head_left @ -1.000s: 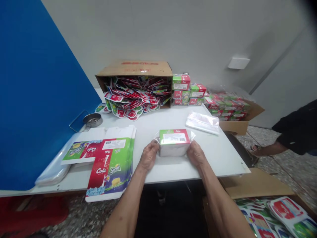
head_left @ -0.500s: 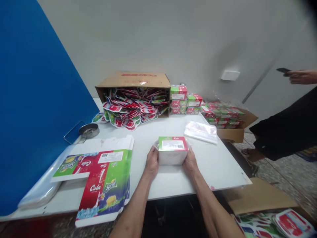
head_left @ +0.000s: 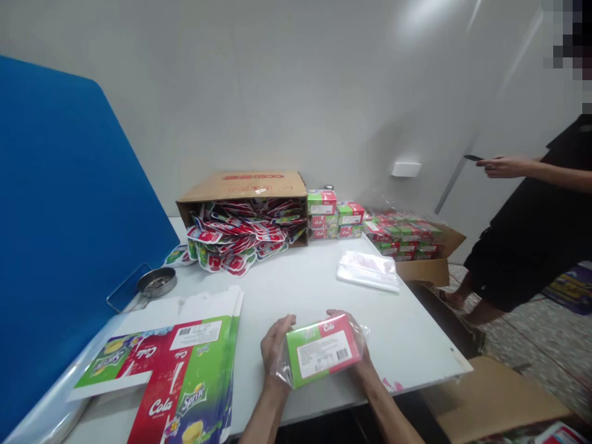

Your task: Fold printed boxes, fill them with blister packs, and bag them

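Cola box (head_left: pixel 322 353) in loose clear film, tilted, held at bottom centre of view. Left hand (head_left: pixel 276 348) wraps its left end, right hand (head_left: pixel 362 365) cups its right end, both gripping. Flat printed carton blank (head_left: pixel 185 370) at 9 o'clock, clear plastic bags (head_left: pixel 367 272) at 1 o'clock.

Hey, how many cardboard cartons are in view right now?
3 cardboard cartons. One lies on its side on the table, holding printed pouches; one sits past the table's right corner, holding wrapped boxes; one sits at lower right, mostly out of frame. More may be hidden.
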`<action>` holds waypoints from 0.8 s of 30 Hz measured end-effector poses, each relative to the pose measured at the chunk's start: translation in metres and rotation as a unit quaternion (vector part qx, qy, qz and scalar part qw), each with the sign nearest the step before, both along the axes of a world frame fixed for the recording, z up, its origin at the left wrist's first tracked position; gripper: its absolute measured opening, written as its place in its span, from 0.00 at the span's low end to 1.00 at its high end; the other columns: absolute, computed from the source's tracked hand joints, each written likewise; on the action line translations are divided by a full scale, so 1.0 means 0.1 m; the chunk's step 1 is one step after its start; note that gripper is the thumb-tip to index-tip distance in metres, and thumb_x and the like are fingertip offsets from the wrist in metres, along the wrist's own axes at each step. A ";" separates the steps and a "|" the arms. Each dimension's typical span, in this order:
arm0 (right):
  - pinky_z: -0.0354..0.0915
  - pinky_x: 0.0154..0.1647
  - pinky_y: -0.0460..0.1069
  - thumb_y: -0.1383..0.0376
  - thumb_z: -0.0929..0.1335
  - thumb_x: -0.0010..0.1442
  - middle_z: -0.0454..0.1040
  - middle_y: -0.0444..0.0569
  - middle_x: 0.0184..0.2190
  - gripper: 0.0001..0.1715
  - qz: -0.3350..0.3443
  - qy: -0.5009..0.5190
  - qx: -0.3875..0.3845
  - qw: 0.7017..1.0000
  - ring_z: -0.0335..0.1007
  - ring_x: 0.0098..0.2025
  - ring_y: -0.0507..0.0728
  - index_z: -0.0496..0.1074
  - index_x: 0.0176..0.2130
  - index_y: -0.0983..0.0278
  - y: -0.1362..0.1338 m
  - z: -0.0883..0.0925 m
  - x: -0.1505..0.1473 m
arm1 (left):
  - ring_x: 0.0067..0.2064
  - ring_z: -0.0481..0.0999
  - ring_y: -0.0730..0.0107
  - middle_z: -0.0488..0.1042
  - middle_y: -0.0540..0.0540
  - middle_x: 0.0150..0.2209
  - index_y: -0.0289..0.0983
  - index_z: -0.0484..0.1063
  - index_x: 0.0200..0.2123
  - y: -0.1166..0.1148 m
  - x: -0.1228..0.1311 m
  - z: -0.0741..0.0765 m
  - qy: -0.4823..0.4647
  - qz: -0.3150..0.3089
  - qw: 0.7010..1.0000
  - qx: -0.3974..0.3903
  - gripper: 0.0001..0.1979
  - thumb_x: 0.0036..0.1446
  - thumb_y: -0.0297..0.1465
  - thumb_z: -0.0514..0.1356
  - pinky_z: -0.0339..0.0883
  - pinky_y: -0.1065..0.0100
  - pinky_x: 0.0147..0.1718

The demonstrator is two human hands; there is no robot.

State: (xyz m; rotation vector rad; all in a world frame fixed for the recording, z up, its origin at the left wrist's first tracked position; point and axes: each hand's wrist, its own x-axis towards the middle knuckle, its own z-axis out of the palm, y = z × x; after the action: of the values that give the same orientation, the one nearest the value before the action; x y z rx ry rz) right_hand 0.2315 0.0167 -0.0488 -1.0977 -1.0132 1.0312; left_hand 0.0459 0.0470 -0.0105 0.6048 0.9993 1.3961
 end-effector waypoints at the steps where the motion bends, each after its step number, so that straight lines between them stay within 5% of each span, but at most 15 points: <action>1: 0.70 0.55 0.60 0.46 0.73 0.56 0.78 0.54 0.52 0.28 -0.001 -0.006 -0.012 1.000 0.76 0.51 0.67 0.78 0.51 0.57 -0.04 -0.01 0.02 | 0.23 0.74 0.69 0.76 0.50 0.25 0.35 0.79 0.33 -0.03 -0.02 0.01 0.022 -0.002 1.000 0.000 0.20 0.42 0.43 0.74 0.64 0.69 0.23; 6: 0.53 0.71 0.63 0.40 0.67 0.60 0.70 0.50 0.62 0.31 -0.014 -0.138 -0.023 0.990 0.60 0.66 0.68 0.78 0.55 0.52 -0.27 -0.04 0.22 | 0.49 0.80 0.51 0.76 0.40 0.54 0.38 0.75 0.51 -0.30 -0.16 -0.03 0.190 -0.010 0.981 0.026 0.29 0.48 0.46 0.69 0.74 0.61 0.41; 11: 0.61 0.63 0.67 0.43 0.64 0.65 0.77 0.54 0.52 0.27 0.072 -0.216 0.002 0.974 0.69 0.57 0.70 0.79 0.53 0.50 -0.41 0.13 0.42 | 0.64 0.68 0.43 0.69 0.37 0.63 0.40 0.69 0.59 -0.56 -0.16 -0.15 0.306 -0.020 0.952 -0.010 0.33 0.54 0.50 0.64 0.70 0.53 0.55; 15: 0.64 0.54 0.65 0.42 0.63 0.65 0.80 0.55 0.42 0.27 0.069 -0.224 0.013 0.972 0.72 0.47 0.69 0.82 0.43 0.54 -0.41 0.25 0.42 | 0.51 0.78 0.45 0.79 0.38 0.49 0.37 0.76 0.45 -0.59 -0.03 -0.15 0.265 -0.054 0.963 -0.005 0.27 0.53 0.53 0.64 0.74 0.55 0.45; 19: 0.68 0.40 0.57 0.40 0.66 0.61 0.78 0.52 0.32 0.29 0.076 -0.051 -0.075 0.993 0.73 0.35 0.63 0.79 0.31 0.60 -0.35 0.26 0.26 | 0.28 0.77 0.59 0.77 0.48 0.27 0.39 0.73 0.31 -0.55 0.14 0.05 0.115 -0.080 0.990 0.005 0.21 0.55 0.52 0.63 0.71 0.63 0.27; 24: 0.69 0.37 0.56 0.41 0.71 0.57 0.79 0.51 0.34 0.26 0.071 0.095 -0.094 0.988 0.75 0.35 0.63 0.79 0.34 0.61 -0.20 0.49 0.17 | 0.31 0.79 0.60 0.80 0.46 0.31 0.36 0.78 0.36 -0.34 0.19 0.51 0.068 -0.123 0.990 -0.020 0.18 0.50 0.44 0.70 0.71 0.65 0.30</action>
State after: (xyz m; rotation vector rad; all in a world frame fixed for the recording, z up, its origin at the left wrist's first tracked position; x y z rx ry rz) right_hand 0.2482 -0.0033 -0.0001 -1.0658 -0.8620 1.3430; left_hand 0.0652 0.0131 0.0408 0.7756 1.0207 1.1272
